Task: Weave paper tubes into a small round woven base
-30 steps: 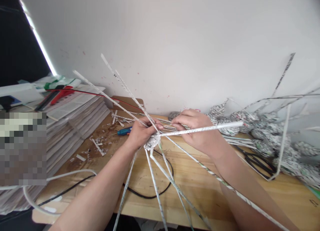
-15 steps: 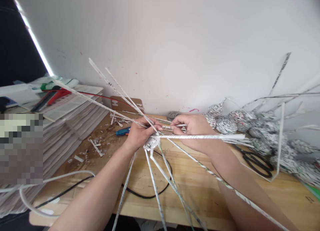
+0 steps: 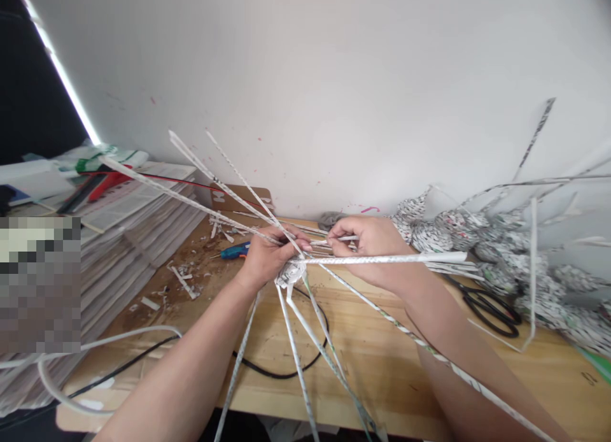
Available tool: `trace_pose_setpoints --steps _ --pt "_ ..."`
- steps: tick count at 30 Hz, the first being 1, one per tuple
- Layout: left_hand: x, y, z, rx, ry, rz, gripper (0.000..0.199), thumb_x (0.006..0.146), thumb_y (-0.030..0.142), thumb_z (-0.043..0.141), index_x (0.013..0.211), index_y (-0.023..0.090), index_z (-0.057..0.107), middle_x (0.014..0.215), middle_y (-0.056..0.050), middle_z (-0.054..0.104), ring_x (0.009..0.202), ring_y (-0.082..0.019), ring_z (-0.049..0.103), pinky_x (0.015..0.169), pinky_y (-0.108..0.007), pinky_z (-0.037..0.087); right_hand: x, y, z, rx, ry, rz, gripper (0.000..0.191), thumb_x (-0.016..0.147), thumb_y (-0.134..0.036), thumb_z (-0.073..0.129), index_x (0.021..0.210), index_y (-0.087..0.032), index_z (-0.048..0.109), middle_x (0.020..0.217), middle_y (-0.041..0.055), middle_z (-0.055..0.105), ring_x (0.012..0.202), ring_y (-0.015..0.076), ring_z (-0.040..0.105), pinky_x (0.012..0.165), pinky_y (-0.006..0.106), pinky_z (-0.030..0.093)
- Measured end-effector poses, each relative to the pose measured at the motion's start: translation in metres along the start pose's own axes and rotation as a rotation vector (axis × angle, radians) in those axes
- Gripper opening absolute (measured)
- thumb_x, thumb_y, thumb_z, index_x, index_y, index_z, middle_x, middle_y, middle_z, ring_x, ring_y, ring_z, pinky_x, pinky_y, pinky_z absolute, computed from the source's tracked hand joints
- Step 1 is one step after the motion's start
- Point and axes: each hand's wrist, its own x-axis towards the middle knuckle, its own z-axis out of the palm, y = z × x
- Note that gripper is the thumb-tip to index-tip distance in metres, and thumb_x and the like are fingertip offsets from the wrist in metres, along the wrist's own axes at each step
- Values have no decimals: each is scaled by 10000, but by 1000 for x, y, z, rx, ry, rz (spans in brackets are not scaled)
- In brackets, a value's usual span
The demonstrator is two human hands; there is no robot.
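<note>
My left hand (image 3: pixel 270 254) is closed around the crossing of several rolled newspaper tubes, beside a small woven paper base (image 3: pixel 290 274). From that base the tubes fan out: some rise to the upper left, others hang down past the table edge. One white paper tube (image 3: pixel 382 259) runs level to the right, in front of my right wrist. With thumb and fingertips pinched, my right hand (image 3: pixel 365 238) holds a thin paper tube (image 3: pixel 347 239) just right of the base. The left fingertips partly hide where the tubes meet.
Newspaper stacks (image 3: pixel 143 238) with red-handled pliers (image 3: pixel 107 181) stand on the left. A blue glue gun or tool (image 3: pixel 235 251) lies behind my left hand. Black scissors (image 3: pixel 491 309) and several woven paper pieces (image 3: pixel 432 237) sit at right. A black cable (image 3: pixel 281 375) loops across the wooden table (image 3: pixel 382 378).
The tubes rising at upper left have spread a little and swung lower. The level tube has tilted slightly upward at its right end. Both hands keep nearly the same place and grip.
</note>
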Motion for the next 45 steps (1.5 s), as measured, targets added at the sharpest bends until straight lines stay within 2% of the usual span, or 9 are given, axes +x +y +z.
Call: trace_pose_setpoints --steps 12,17,21,23,27,32,36,40,45 --pt "0 -2 1 -11 -25 -21 183 652 340 819 674 172 750 691 -43 744 626 -162 646 619 -254 509 -1 -6 6 1 5 21 71 783 -183 673 770 -208 739 781 25 733 640 138 608 594 251 406" --pt "2 -5 -5 -139 -93 -161 255 621 382 846 720 165 757 687 -39 729 619 -158 633 602 -253 494 2 0 6 32 -47 -9 92 836 -214 666 807 -210 753 802 26 749 679 149 636 635 257 427" --pt "2 -5 -14 -338 -248 -345 319 619 382 853 833 157 782 739 -70 743 602 -156 636 575 -252 484 5 6 4 26 -59 -58 100 833 -190 663 832 -208 761 787 19 757 690 154 649 661 260 431" --pt "2 -5 -17 -380 -292 -388 339 584 332 876 857 153 783 754 -75 746 588 -147 630 563 -246 476 5 8 3 28 -52 -58 99 836 -200 663 841 -206 762 792 21 758 699 157 654 663 261 430" --pt "3 -13 -18 -327 -261 -316 285 600 302 877 824 157 777 805 -73 758 656 -152 653 626 -255 495 3 10 1 64 -61 -6 101 841 -258 667 868 -208 750 818 28 756 734 170 663 657 261 432" --pt "4 -20 -13 -220 -216 -219 251 627 313 866 802 157 776 844 -76 765 723 -171 675 673 -267 501 3 9 7 56 -65 23 69 826 -203 661 818 -200 730 742 12 736 662 147 634 609 249 399" --pt "5 -19 -11 -214 -186 -196 263 611 311 874 798 155 774 852 -69 766 711 -164 669 668 -265 497 4 7 11 58 -58 9 84 849 -201 648 831 -194 730 777 21 748 673 146 641 628 255 406" --pt "6 -20 -10 -226 -166 -195 278 608 321 870 805 150 774 786 -52 754 707 -170 662 670 -269 492 4 9 4 39 -111 35 132 860 -285 663 926 -197 735 848 34 756 740 167 660 657 263 420" --pt "6 -21 -10 -187 -155 -203 282 606 314 869 811 145 777 725 -37 733 635 -140 617 609 -241 456 2 10 5 -19 -94 53 79 844 -231 662 863 -196 730 759 14 730 643 138 610 608 249 379"
